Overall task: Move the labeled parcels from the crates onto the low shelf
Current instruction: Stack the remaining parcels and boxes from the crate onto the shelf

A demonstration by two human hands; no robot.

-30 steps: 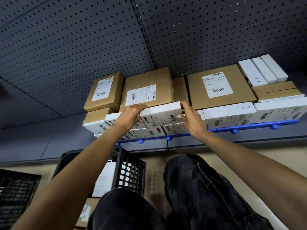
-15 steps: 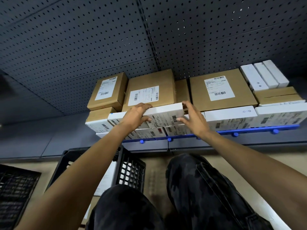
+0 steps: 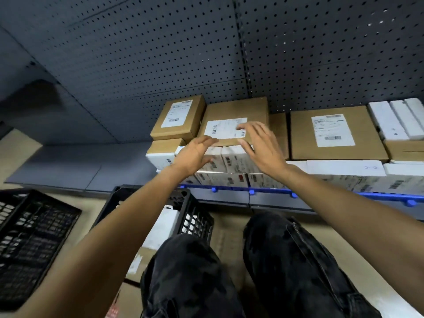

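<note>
A white labeled parcel point(image 3: 231, 158) lies on a row of white boxes on the low shelf point(image 3: 273, 191), in front of a brown carton point(image 3: 236, 111). My left hand point(image 3: 195, 154) hovers at its left end with fingers spread, holding nothing. My right hand point(image 3: 261, 145) hangs open above its right end, fingers straight. Brown cartons point(image 3: 179, 115) and white parcels point(image 3: 344, 171) fill the shelf. A black crate point(image 3: 192, 216) below my left arm holds a white parcel point(image 3: 163, 228).
A second black crate point(image 3: 34, 237) stands on the floor at the left. A perforated dark panel point(image 3: 160, 53) backs the shelf. My knees in dark trousers point(image 3: 286, 260) are below the shelf edge. A brown box point(image 3: 137, 262) lies by the crate.
Both hands have let go of the white parcel, which now rests on the stack. The fingers have opened and lifted slightly. The view has shifted to the left.
</note>
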